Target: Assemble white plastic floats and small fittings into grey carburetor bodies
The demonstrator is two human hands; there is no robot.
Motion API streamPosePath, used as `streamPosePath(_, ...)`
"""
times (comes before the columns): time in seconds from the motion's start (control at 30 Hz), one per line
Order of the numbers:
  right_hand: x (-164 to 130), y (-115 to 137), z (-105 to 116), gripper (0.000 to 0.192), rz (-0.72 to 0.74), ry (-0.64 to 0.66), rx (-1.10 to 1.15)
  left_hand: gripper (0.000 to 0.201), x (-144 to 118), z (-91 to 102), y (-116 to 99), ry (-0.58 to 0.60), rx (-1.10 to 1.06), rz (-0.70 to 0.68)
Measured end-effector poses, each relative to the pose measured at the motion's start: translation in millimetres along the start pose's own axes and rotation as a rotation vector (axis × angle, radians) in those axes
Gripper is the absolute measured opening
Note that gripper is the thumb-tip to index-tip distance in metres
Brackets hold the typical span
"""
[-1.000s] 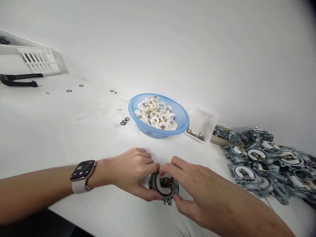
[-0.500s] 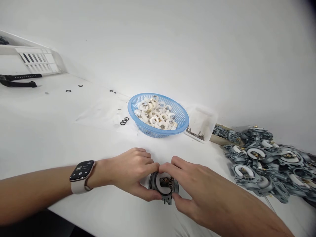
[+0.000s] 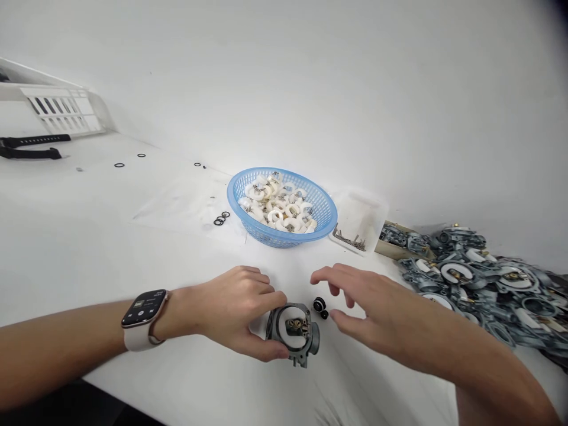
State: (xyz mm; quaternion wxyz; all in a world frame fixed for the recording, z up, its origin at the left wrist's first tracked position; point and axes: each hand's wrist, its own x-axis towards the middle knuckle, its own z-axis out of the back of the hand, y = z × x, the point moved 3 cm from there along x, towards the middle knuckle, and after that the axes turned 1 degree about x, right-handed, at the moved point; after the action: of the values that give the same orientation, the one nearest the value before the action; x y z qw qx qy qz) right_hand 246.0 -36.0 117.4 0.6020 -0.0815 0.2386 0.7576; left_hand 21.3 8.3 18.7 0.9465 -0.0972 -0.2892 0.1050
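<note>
1. White table [image 3: 89,248] fills the view, backed by a plain white wall; lighting is even.
2. Your left hand [image 3: 235,310] sits at 6 o'clock, low in the view, with a watch [image 3: 144,316] on its wrist. Its thumb and fingers are curled around the left side of a grey metal carburetor body [image 3: 293,332], thumb pressed to the near edge, fingers over the far edge. The body rests on the table, its round open face up, with a brass part showing inside.
3. Your right hand [image 3: 377,307] hovers at 4 o'clock from the body, clear of it. Fingers are loosely spread and slightly bent, holding nothing; the index finger points toward 9 o'clock.
4. Two small black round parts [image 3: 320,306] lie on the table just beside the body, at its 1 o'clock, below the right hand's fingertips. Contact with the fingers: cannot tell.
5. Blue plastic basket [image 3: 284,234] stands at 12 o'clock from the body, well apart, holding white ring-shaped pieces [image 3: 277,204].
6. Clear tray [image 3: 359,222] with small metal pins sits just beside the basket at its 3 o'clock.
7. Pile of grey carburetor bodies [image 3: 479,278] spreads at 3 o'clock along the right edge.
8. Black O-rings [image 3: 220,219] lie near the basket at its 9 o'clock; more are scattered toward 10 o'clock, near a black strap [image 3: 31,148].
</note>
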Motion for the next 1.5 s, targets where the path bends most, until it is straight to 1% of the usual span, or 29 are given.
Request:
streamPosePath(0.03,3.3,-6.0,0.9,0.049,-0.035,0.011,-0.008,0.045,0.1,0.4,-0.2,0.003,-0.001,0.003)
streamPosePath(0.1,11.5,-13.3,0.9,0.045,-0.092,0.043,-0.031,0.045,0.4,1.0,-0.7,0.009,-0.002,0.01)
streamPosePath(0.2,25.2,-14.3,-3.6,0.038,-0.135,0.089,-0.059,0.042,0.8,1.9,-1.1,0.016,-0.003,0.027)
streamPosePath(0.27,32.9,-12.3,-8.4,0.039,-0.14,0.111,-0.067,0.042,1.5,3.2,-1.8,0.022,-0.007,0.039)
streamPosePath(0.3,35.9,-11.4,-10.7,0.041,-0.142,0.119,-0.07,0.046,2.1,4.2,-2.6,0.026,-0.008,0.042)
streamPosePath(0.37,39.5,-10.4,-14.5,0.042,-0.142,0.129,-0.071,0.06,3.7,7.5,-5.6,0.02,-0.032,0.044)
streamPosePath(0.43,40.3,-10.2,-16.2,0.043,-0.137,0.131,-0.065,0.072,5.5,12.3,-10.4,0.001,-0.092,0.05)
streamPosePath(0.5,39.1,-10.2,-15.6,0.043,-0.121,0.125,-0.053,0.075,6.9,16.6,-16.1,0.003,-0.161,0.084)
streamPosePath(0.6,36.3,-9.0,-11.8,0.041,-0.091,0.102,-0.038,0.078,6.8,19.5,-25.1,0.046,-0.214,0.173)
streamPosePath(0.67,35.6,-7.0,-9.8,0.036,-0.08,0.092,-0.04,0.077,6.0,19.3,-30.7,0.062,-0.246,0.217)
streamPosePath(0.77,37.8,-2.5,-10.3,0.028,-0.081,0.102,-0.072,0.067,6.0,16.2,-35.8,0.088,-0.305,0.263)
streamPosePath(0.97,45.6,3.2,-17.9,0.015,-0.064,0.123,-0.149,0.048,9.8,13.8,-34.5,0.086,-0.389,0.317)
streamPosePath(1.03,45.4,3.5,-18.1,0.016,-0.048,0.114,-0.145,0.044,10.2,13.1,-33.8,0.094,-0.399,0.326)
streamPosePath(1.17,40.4,1.8,-14.5,0.026,-0.03,0.097,-0.106,0.043,10.6,11.1,-32.6,0.087,-0.415,0.305)
streamPosePath(1.27,38.4,0.0,-12.8,0.025,-0.022,0.09,-0.08,0.04,10.6,10.1,-31.4,0.096,-0.418,0.299)
streamPosePath(1.37,42.0,-0.7,-16.0,0.021,-0.027,0.101,-0.079,0.039,10.9,10.8,-31.5,0.107,-0.422,0.3)
streamPosePath(1.5,47.9,0.0,-21.2,0.019,-0.027,0.122,-0.093,0.047,11.6,12.7,-31.8,0.12,-0.416,0.329)
